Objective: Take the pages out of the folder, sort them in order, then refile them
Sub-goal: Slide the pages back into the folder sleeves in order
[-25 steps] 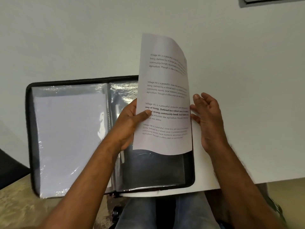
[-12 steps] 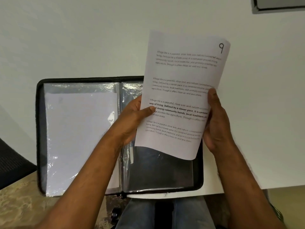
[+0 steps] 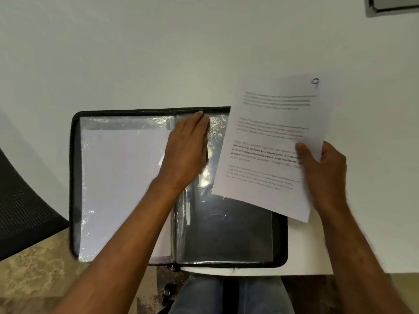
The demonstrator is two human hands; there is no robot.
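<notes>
One white table (image 3: 113,53) carries one black zip folder with clear plastic sleeves (image 3: 226,234), lying open at the near edge. The left hand (image 3: 186,150) rests flat on the right sleeve, fingers straight. The right hand (image 3: 322,171) pinches one white printed page (image 3: 267,137), marked "9" by hand, above the folder's right side.

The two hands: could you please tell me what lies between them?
In the head view, only a crinkled clear sleeve of the open folder lies between the left hand and the printed page pinched by the right hand.
</notes>
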